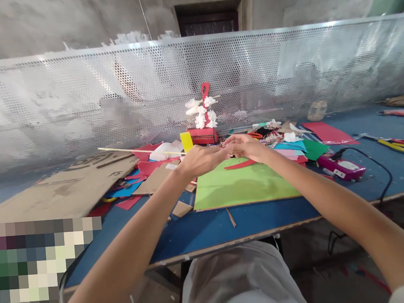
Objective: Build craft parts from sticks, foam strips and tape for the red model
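Both hands meet at the desk, left hand and right hand turned inward, fingertips close together above the far part of the green sheet. Fingers curl narrowly, as if pinching; whatever sits between them is hidden, so cannot tell if either hand grips anything. Red strip shows just below the right hand, over the sheet; whether held or lying loose is unclear. Thin stick runs from the left towards the left hand; contact not resolved. Handling, judged from this posture: fine fingertip work, best done with one hand steadying while the other makes small adjustments, pressure light so thin material does not crease. Resting the wrists would probably reduce wobble. Keep the sheet's bare front portion as working space; scraps crowd its left side and could snag the stick. Red stand with white flowers is near, behind the hands; avoid knocking it.
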The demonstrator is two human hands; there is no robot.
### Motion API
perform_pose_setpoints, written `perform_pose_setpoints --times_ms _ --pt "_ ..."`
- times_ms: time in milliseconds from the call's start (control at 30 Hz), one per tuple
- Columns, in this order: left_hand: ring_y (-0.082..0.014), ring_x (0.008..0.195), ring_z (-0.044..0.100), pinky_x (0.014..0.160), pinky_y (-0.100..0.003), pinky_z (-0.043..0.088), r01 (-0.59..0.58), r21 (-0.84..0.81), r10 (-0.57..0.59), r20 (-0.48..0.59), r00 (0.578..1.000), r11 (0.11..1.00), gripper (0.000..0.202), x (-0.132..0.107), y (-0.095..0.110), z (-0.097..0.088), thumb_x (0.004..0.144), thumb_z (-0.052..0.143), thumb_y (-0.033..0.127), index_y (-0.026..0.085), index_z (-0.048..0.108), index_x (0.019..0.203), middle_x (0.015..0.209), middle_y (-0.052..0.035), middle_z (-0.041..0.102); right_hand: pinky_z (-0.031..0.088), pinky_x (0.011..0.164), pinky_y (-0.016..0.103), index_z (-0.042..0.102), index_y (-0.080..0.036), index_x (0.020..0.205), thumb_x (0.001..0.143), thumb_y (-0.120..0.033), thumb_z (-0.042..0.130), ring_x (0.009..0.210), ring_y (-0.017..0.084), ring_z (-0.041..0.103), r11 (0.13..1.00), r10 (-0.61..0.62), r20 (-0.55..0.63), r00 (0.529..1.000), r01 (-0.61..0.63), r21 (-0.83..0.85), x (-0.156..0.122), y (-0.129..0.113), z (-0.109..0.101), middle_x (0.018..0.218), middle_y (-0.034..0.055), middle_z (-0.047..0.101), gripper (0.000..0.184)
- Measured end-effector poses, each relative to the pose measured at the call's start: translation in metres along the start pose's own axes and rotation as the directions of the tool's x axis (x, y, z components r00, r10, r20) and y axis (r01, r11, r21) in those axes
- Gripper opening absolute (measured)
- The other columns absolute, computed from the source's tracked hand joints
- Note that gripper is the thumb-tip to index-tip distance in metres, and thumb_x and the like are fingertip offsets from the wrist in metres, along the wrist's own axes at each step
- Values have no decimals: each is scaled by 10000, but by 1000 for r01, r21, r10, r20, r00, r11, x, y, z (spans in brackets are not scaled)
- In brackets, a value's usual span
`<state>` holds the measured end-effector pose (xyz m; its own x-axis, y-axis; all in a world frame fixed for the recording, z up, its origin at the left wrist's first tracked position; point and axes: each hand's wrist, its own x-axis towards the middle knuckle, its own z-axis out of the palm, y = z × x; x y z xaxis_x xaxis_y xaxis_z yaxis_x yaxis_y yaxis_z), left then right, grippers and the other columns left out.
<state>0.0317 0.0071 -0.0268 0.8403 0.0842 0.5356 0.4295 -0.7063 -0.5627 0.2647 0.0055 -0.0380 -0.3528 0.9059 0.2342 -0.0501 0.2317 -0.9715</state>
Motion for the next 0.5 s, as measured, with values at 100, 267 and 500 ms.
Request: perform_pose_setpoints --times_ms 100,267,500 --pt "-95 612 597 470 -217 344 -51 49 52 -17 998 997 342 1 0 -1 1043 346 188 249 595 1269 739 -1 670 489 569 215 698 -202 944 707 -361 851 671 108 593 1000 -15 1 1000 15 -15 0 -1 3 809 21 654 324" --pt "-104 755 651 553 -217 443 11 24 -9 -78 997 1000 304 3 2 -3 1028 392 149 222 633 1199 906 -28 715 454 530 223 690 -194 918 692 -350 855 578 83 522 1000 -22 -27 999 22 10 0 -2 5 735 -4 607 320" --pt "-95 741 641 577 -216 466 154 -150 -164 -62 984 977 257 8 9 -5 1020 473 218 248 697 1143 1040 -25 708 410 489 198 691 -189 927 699 -384 859 542 70 481 999 -40 -60 997 42 34 2 0 2 686 -25 576 344"
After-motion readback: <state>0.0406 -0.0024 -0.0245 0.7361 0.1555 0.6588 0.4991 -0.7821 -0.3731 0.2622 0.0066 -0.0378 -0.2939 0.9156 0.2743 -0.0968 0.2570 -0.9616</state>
